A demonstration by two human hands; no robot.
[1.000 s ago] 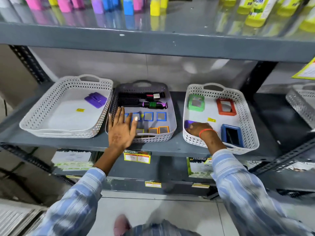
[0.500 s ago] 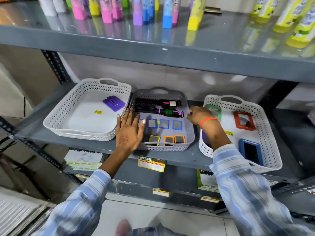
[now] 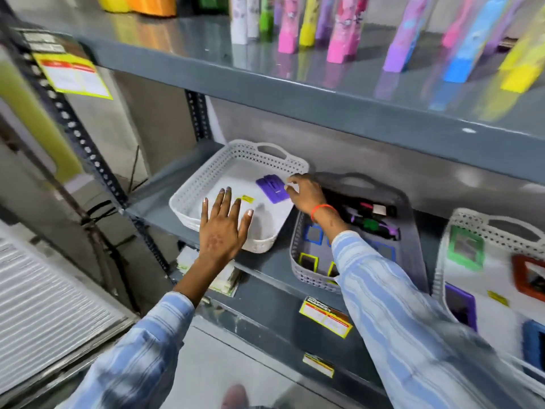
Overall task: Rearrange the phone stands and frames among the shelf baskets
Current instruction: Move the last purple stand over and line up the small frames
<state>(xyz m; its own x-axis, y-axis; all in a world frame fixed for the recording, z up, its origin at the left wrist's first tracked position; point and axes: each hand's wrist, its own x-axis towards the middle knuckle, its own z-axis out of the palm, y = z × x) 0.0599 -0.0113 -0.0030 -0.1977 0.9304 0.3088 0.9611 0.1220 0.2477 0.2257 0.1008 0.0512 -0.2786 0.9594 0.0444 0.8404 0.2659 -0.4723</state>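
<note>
Three baskets stand on the grey shelf. The left white basket [image 3: 206, 184] holds a purple phone stand [image 3: 271, 190], lying flat. My right hand [image 3: 306, 194] reaches across into that basket, fingertips pinched on the stand's right edge. My left hand [image 3: 222, 228] is spread flat over the same basket's front rim and holds nothing. The grey middle basket [image 3: 410, 208] contains small blue [image 3: 314, 233] and yellow [image 3: 308, 261] frames, partly hidden by my right sleeve. The right white basket [image 3: 472, 219] holds a green frame [image 3: 466, 246], an orange frame [image 3: 528, 276], a purple frame [image 3: 460, 305] and a blue frame [image 3: 533, 346].
Dark hair brushes [image 3: 371, 222] lie at the back of the grey basket. The upper shelf [image 3: 324, 98] overhangs closely and carries several coloured bottles. A perforated upright post [image 3: 73, 128] stands at the left. Yellow price labels [image 3: 326, 320] hang on the lower shelf edge.
My right hand left the right basket, crossed over the grey one and arrived at the purple stand in the left basket. My left hand shifted from the grey basket's rim to the left basket's rim.
</note>
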